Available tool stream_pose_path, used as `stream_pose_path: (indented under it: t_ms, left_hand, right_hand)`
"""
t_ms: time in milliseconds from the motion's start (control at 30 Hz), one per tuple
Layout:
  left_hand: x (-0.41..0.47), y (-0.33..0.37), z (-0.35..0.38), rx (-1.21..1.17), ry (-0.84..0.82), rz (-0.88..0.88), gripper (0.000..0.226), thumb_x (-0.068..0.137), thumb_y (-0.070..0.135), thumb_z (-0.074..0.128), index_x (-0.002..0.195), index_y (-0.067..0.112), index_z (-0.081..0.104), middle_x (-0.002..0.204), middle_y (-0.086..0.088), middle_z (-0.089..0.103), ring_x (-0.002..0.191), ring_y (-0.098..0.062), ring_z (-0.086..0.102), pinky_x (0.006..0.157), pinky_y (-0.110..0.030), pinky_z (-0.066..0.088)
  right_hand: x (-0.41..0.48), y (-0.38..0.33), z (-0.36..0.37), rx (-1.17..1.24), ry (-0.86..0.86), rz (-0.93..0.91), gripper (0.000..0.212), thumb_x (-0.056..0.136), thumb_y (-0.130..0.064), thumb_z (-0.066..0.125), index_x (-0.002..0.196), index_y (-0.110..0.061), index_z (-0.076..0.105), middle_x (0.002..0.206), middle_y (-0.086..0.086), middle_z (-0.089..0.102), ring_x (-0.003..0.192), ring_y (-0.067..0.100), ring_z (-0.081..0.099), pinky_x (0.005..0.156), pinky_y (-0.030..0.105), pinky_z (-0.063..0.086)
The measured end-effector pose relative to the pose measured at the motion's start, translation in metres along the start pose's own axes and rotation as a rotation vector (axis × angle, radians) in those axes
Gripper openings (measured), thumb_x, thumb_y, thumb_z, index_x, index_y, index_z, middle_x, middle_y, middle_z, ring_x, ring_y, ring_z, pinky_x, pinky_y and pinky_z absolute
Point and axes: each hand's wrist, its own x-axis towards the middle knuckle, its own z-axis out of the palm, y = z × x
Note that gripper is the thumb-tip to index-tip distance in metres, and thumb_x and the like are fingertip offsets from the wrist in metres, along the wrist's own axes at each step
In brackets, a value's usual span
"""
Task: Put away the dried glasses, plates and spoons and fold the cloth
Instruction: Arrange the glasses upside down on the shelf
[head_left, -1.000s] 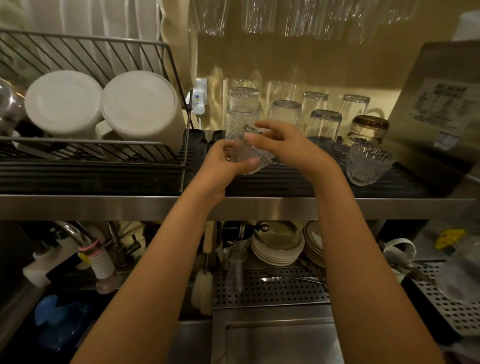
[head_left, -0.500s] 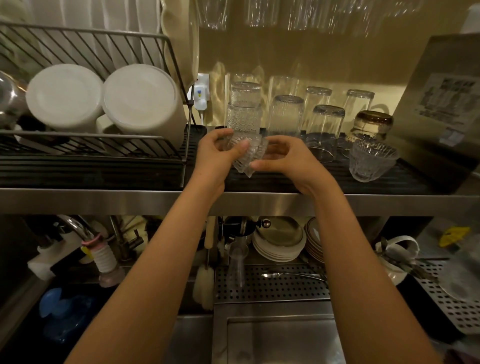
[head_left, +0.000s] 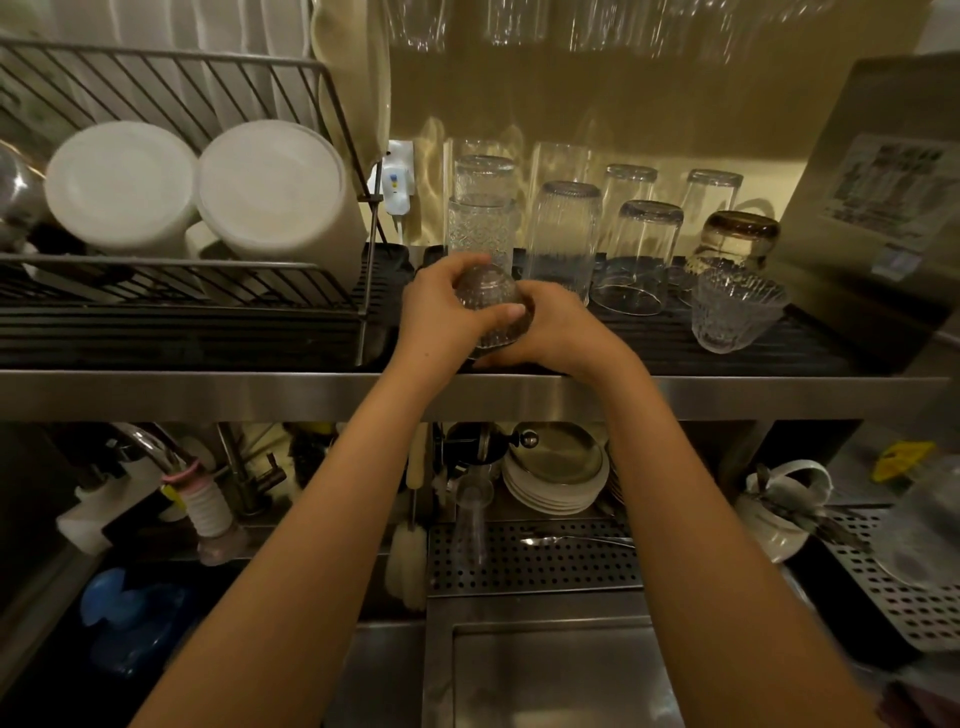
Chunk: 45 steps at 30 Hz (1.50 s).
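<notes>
**Head view: steel shelf (head_left: 208, 395) above a sink (head_left: 561, 675).** Both hands meet at the shelf's front edge around a small glass (head_left: 488, 304), which is turned base up.

- **Left hand (head_left: 436, 317):** grips the small glass from the left, with the thumb laid across the near face and the fingers curled over the far side.
- **Right hand (head_left: 566, 332):** cups it from the right and below, with the fingers wrapped round the lower part.
- **Rim:** points down toward the black ribbed mat (head_left: 810, 353) covering the shelf. The hands hide the rim, so whether it touches the mat cannot be told.

**On the mat, behind the hands:**

- Two patterned glasses (head_left: 480, 218) are stacked one on the other, just beyond the left hand.
- To their right stand a tall ribbed glass (head_left: 563, 234), a plain glass (head_left: 641, 254) and a brown-tinted glass (head_left: 740, 234), all upside down.
- Further upturned glasses stand in a row nearer the wall.
- A cut-glass bowl (head_left: 735, 312) stands upright near the mat's right front, well apart from the hands.

**Left half of the shelf:** a wire rack (head_left: 182, 88) holds two white containers (head_left: 270, 192) lying on their sides, flat ends toward the camera. A pale cloth (head_left: 353, 78) hangs at the rack's right end.

**Below the shelf:**

- A stack of plates (head_left: 553, 483) has a metal one on top.
- In front of the stack, a spoon (head_left: 576, 540) lies on a perforated tray (head_left: 519, 571).
- A brush (head_left: 408, 561) hangs just left of the tray.
- A tap (head_left: 150, 447) is at far left.
</notes>
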Motion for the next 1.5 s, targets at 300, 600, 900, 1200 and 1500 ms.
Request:
stream_pose_path:
  t_ms: [300, 600, 900, 1200, 1500]
  left_hand:
    - [0.002, -0.001, 0.000, -0.006, -0.076, -0.020, 0.062, 0.070, 0.015, 0.078, 0.127, 0.019, 0.056, 0.128, -0.004, 0.057, 0.114, -0.013, 0.053, 0.099, -0.032, 0.046]
    - [0.006, -0.008, 0.001, -0.084, -0.039, -0.075, 0.053, 0.085, 0.013, 0.064, 0.134, 0.009, 0.045, 0.133, -0.009, 0.052, 0.123, -0.020, 0.047, 0.101, -0.038, 0.045]
    - [0.005, -0.006, 0.001, -0.076, -0.060, -0.067, 0.048, 0.084, 0.011, 0.065, 0.130, 0.010, 0.051, 0.126, -0.010, 0.057, 0.111, -0.016, 0.054, 0.089, -0.028, 0.050]
    - [-0.004, -0.002, 0.000, 0.028, -0.005, 0.049, 0.057, 0.079, 0.011, 0.070, 0.131, 0.021, 0.048, 0.128, -0.002, 0.053, 0.120, -0.017, 0.047, 0.096, -0.033, 0.044]
    - [-0.025, 0.015, 0.018, 0.263, 0.135, 0.320, 0.032, 0.076, 0.008, 0.070, 0.106, 0.015, 0.064, 0.105, 0.003, 0.056, 0.110, -0.017, 0.041, 0.091, -0.019, 0.032]
  right_hand:
    - [-0.001, 0.000, -0.001, 0.088, -0.059, 0.034, 0.047, 0.069, -0.020, 0.078, 0.109, -0.009, 0.059, 0.106, 0.008, 0.065, 0.099, 0.023, 0.062, 0.091, 0.045, 0.051]
    - [-0.001, 0.001, 0.004, 0.017, 0.052, 0.026, 0.036, 0.081, -0.038, 0.066, 0.103, -0.014, 0.051, 0.083, -0.012, 0.048, 0.071, -0.001, 0.045, 0.049, 0.005, 0.036]
    - [0.000, 0.001, 0.006, 0.004, 0.049, 0.053, 0.045, 0.084, -0.036, 0.064, 0.119, -0.012, 0.048, 0.107, -0.002, 0.052, 0.094, 0.012, 0.051, 0.061, 0.013, 0.037]
    - [-0.006, -0.002, 0.005, 0.010, 0.076, 0.073, 0.032, 0.081, -0.037, 0.067, 0.101, -0.020, 0.048, 0.087, -0.012, 0.049, 0.073, -0.002, 0.045, 0.055, 0.015, 0.033]
    - [-0.028, -0.002, -0.009, -0.039, 0.169, 0.091, 0.057, 0.083, -0.030, 0.065, 0.132, -0.007, 0.044, 0.126, 0.011, 0.053, 0.111, 0.021, 0.053, 0.083, 0.026, 0.043]
